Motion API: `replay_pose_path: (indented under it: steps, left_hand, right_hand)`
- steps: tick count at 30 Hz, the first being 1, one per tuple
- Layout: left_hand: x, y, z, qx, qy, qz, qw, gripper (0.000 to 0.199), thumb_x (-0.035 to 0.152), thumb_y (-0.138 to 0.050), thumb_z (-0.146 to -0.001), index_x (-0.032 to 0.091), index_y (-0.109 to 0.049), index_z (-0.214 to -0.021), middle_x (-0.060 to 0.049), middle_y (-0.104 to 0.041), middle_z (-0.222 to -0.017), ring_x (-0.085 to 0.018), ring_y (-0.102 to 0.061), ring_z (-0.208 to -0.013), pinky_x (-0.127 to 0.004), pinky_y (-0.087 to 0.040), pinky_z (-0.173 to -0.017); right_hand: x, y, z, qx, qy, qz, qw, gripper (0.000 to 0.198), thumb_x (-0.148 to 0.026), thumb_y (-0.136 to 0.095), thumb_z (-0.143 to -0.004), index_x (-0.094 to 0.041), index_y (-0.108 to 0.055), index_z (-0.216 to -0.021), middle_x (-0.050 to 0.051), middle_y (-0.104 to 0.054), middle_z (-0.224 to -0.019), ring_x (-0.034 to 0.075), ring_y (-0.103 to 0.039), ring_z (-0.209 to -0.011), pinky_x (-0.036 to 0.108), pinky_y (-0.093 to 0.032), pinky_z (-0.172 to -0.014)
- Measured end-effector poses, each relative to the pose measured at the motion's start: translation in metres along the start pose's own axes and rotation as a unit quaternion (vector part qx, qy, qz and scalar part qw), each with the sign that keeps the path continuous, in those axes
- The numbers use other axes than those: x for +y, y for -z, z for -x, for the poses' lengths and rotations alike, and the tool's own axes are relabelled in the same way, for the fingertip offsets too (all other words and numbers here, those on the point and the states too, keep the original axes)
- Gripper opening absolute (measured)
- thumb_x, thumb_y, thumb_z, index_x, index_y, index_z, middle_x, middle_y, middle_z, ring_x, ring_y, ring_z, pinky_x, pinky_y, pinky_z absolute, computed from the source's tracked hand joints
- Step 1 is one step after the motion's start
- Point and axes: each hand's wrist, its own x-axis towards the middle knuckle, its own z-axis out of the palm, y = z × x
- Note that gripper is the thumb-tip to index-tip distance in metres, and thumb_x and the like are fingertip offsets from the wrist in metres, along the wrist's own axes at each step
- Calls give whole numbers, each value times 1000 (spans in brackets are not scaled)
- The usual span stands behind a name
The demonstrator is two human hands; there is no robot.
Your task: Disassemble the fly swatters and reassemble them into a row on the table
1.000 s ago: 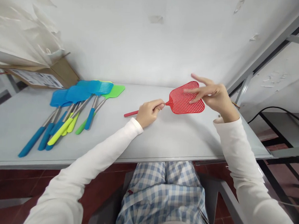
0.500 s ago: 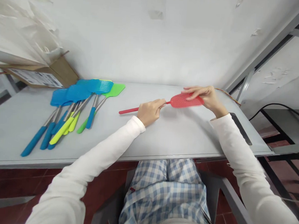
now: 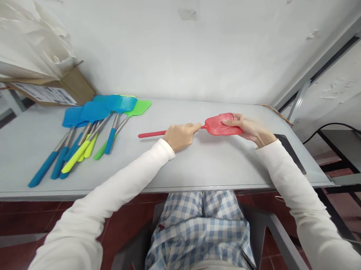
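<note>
A red plastic fly swatter with a perforated, rounded paddle (image 3: 219,125) lies crosswise over the middle of the light grey, flat-topped table (image 3: 203,168), its paddle casting a shadow below; I can't tell whether the handle end touches the tabletop. The person's left hand (image 3: 180,137) is wrapped around the shaft, fingers curled over it. The right hand (image 3: 253,130) holds the paddle's outer end, thumb side against the mesh, the other fingers mostly hidden behind it.

As I judge it, the thin mesh could bend or crease if the right hand presses harder while the left keeps the shaft fixed. Should the left grip loosen, the shaft could twist and the paddle drop to the table. A pull from the right might strain the narrow neck.

Toward the table's right end, a dark, flat, thin slab (image 3: 292,153) lies partly under the white right sleeve (image 3: 283,172); a careless elbow could nudge it. On the table's left part sits a loose pile of blue, yellow and green fly swatters (image 3: 93,111), and at the table's far left corner stands a brown cardboard box (image 3: 75,85).
</note>
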Motion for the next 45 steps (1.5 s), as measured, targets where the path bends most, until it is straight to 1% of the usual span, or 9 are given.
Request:
replay_pose_path:
  steps: [6, 9, 12, 20, 26, 30, 33, 37, 45]
  left_hand:
    - [-8, -2, 3, 24, -55, -4, 998, 35, 20, -37, -93, 25, -67, -112, -6, -75, -87, -19, -62, -65, -27, -30, -51]
    - [-6, -5, 6, 40, -74, 3, 996, 35, 15, -39, -89, 24, -67, -107, -5, -74, -83, -17, -60, -62, -26, -29, -49]
    - [-2, -4, 7, 51, -78, 12, 996, 35, 16, -38, -90, 23, -67, -106, -5, -74, -82, -16, -60, -62, -25, -28, -50]
    - [2, 10, 2, 67, -63, 53, 994, 31, 21, -37, -95, 23, -67, -100, -3, -74, -82, -16, -59, -62, -27, -24, -51]
    - [10, 37, 0, 62, -48, 73, 994, 26, 22, -39, -95, 24, -65, -96, -1, -71, -75, -16, -58, -60, -28, -23, -52]
    - [12, 56, 13, 39, -30, 91, 995, 23, 25, -40, -96, 25, -63, -92, 1, -63, -65, -16, -54, -55, -27, -24, -52]
    - [8, 65, 21, 18, -13, 131, 991, 22, 27, -39, -96, 25, -59, -86, 3, -49, -55, -15, -47, -49, -26, -25, -52]
    - [0, 70, 26, -21, -6, 245, 969, 26, 33, -38, -97, 23, -49, -76, 4, -36, -56, -13, -36, -50, -26, -27, -54]
    - [-7, 74, 45, -108, 13, 436, 893, 34, 44, -41, -97, 21, -43, -73, 4, -32, -63, -11, -32, -57, -25, -29, -54]
  right_hand:
    - [8, 7, 5, 57, 142, 35, 988, 26, -39, -89, -63, -25, -75, -80, 1, -78, -84, 20, -72, -75, 34, -61, -69]
    - [5, 12, 13, 91, 199, 94, 971, 20, -40, -87, -65, -27, -77, -76, 0, -77, -80, 22, -74, -78, 37, -62, -74]
    - [-4, 17, 21, 63, 237, 156, 957, 11, -41, -81, -74, -30, -79, -77, 0, -78, -86, 24, -75, -89, 41, -62, -86]
    - [-23, 26, 28, 37, 283, 184, 940, 10, -40, -77, -81, -31, -81, -83, 0, -79, -94, 25, -75, -96, 43, -62, -94]
    - [-31, 38, 28, 63, 289, 183, 937, 13, -46, -80, -77, -33, -81, -80, 1, -79, -93, 29, -74, -100, 48, -60, -98]
    - [-39, 37, 28, 34, 301, 184, 935, 11, -46, -80, -77, -35, -81, -80, 1, -79, -93, 29, -74, -99, 50, -59, -98]
    - [-42, 31, 26, 14, 301, 187, 935, 9, -44, -78, -80, -36, -81, -81, 1, -79, -92, 28, -74, -100, 48, -59, -98]
    - [-45, 22, 21, -11, 323, 177, 930, 12, -44, -76, -81, -34, -82, -82, 1, -79, -89, 26, -75, -98, 46, -59, -96]
    - [-54, 7, 28, -18, 316, 188, 930, 20, -54, -78, -76, -35, -81, -75, 2, -79, -88, 28, -74, -99, 50, -54, -104]
